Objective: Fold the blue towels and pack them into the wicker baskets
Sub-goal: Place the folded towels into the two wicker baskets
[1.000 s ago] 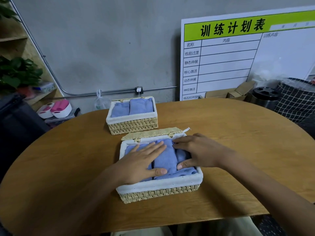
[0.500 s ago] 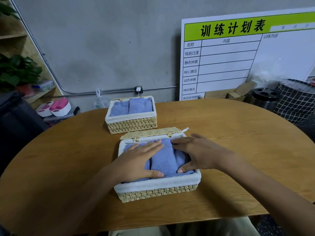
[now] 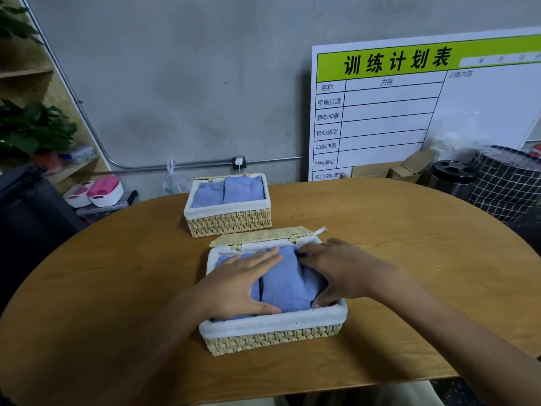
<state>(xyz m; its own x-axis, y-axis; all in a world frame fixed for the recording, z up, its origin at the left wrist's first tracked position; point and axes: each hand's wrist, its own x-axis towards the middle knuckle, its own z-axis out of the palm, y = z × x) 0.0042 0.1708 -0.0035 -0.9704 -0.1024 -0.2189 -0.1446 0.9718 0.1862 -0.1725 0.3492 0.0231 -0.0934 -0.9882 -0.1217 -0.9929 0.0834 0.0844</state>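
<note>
now left hand flat on blue towels, right hand beside (near basket)

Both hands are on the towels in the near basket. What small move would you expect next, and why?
Probably a last downward press, then lifting both hands away. The left hand lies flat on the blue towels in the near basket, and the right hand tucks their right edge inside the white liner. The towels already sit side by side below the rim, as in the far basket.
</note>
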